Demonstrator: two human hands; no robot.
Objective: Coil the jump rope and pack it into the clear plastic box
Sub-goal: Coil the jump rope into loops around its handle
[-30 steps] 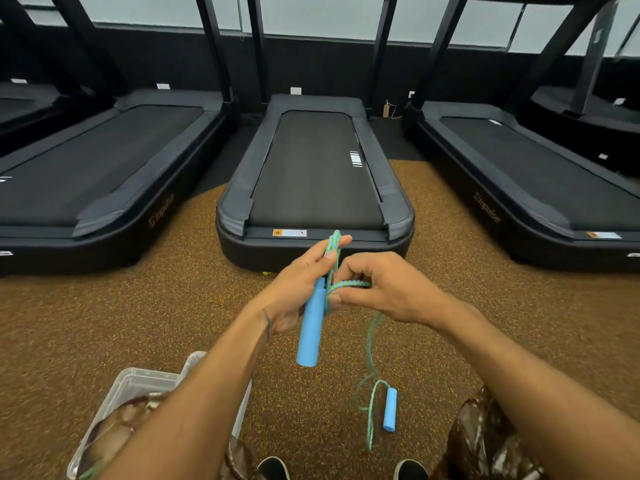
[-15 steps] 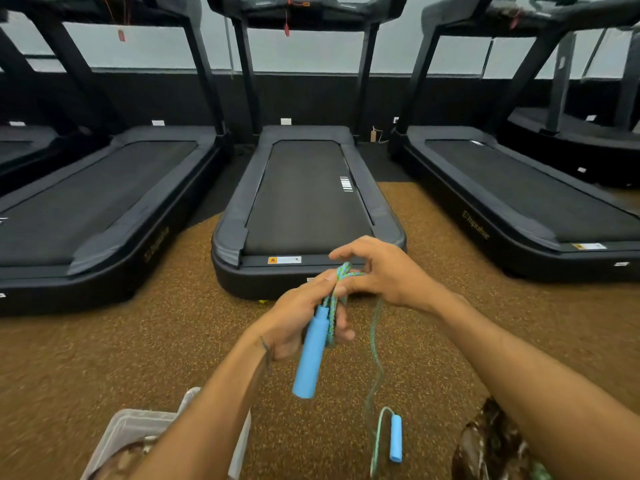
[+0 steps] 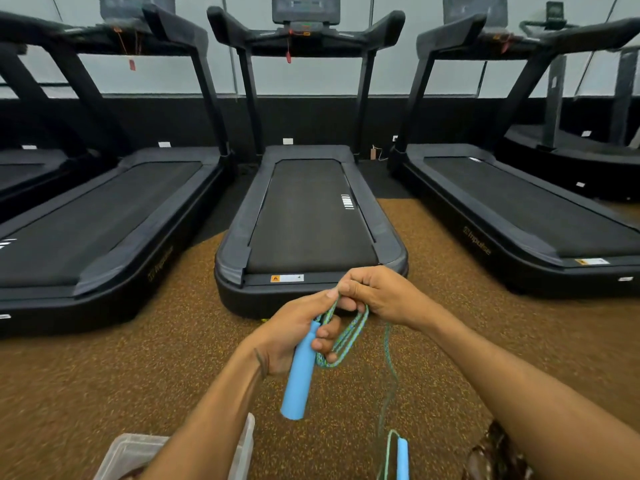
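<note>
Head view | left hand (image 3: 294,332) closed on blue handle (image 3: 298,375) plus rope (image 3: 346,336) loops | right hand (image 3: 379,294) pinching loop top, tail hanging to second handle (image 3: 402,459) near floor | box (image 3: 131,452) low left, open | risk: loose pinch lets loops spill; dangling handle may snag, tangling the coil.

The left forearm hides most of the clear plastic box (image 3: 131,452), which the bottom edge also crops at seven o'clock. At five o'clock, the second blue handle (image 3: 402,459) is cut off, and the hanging rope (image 3: 388,386) blurs.
</note>
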